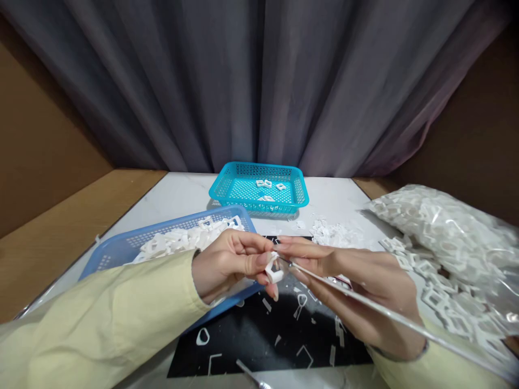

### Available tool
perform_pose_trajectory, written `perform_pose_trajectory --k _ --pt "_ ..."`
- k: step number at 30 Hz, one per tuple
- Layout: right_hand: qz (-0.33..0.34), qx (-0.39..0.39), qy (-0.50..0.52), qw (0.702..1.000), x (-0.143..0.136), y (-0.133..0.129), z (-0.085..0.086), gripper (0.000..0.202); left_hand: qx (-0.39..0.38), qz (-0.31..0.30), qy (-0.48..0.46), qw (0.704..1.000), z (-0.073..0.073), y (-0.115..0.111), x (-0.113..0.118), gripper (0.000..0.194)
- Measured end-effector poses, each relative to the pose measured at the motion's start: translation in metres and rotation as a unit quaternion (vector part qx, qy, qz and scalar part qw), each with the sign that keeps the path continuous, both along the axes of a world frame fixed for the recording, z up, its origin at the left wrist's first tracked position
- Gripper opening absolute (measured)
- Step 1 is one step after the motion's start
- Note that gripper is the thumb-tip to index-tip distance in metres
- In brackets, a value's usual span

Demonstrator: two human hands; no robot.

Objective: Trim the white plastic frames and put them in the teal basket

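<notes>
While the left hand (225,265) pinches a rounded white frame (274,275) over the black mat (243,354), the right hand's (360,275) nearly straight fingers close on a slim tool (357,295). Blue basket (109,246): heaped frames. Turquoise basket (235,187): a few. Glossy clear bag (446,227): bulging. Thin scraps (266,305) litter the mat; white tabletop (148,202), grey pleated curtain (227,81) behind.

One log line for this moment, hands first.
left hand: pinching white frame piece | right hand: holding slender tool near it | below: black mat, white scraps | beyond: turquoise basket with white pieces
</notes>
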State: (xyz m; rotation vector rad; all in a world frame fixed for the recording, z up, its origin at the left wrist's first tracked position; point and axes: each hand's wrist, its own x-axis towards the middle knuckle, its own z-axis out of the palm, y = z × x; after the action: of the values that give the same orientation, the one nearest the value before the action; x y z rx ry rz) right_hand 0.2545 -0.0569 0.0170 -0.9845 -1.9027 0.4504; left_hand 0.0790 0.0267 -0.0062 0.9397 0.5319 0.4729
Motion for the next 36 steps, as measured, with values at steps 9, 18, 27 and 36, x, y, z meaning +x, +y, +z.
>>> perform_pose_trajectory --k 9,18,27,36 --pt "-0.013 0.086 -0.095 0.992 -0.004 -0.001 -0.012 0.025 -0.032 0.007 -0.005 0.999 -0.002 -0.001 0.0 0.022" --pt "-0.035 0.137 -0.168 0.976 -0.006 0.001 -0.021 0.025 -0.043 0.013 -0.017 0.999 -0.004 0.0 0.001 0.019" --pt "-0.128 0.131 -0.078 0.98 -0.021 0.001 -0.043 0.021 -0.044 0.003 -0.004 0.999 -0.011 0.004 0.001 0.019" --pt "-0.13 0.044 0.0 0.991 -0.008 0.008 -0.019 0.012 -0.031 -0.017 -0.004 0.999 -0.002 -0.001 0.002 0.016"
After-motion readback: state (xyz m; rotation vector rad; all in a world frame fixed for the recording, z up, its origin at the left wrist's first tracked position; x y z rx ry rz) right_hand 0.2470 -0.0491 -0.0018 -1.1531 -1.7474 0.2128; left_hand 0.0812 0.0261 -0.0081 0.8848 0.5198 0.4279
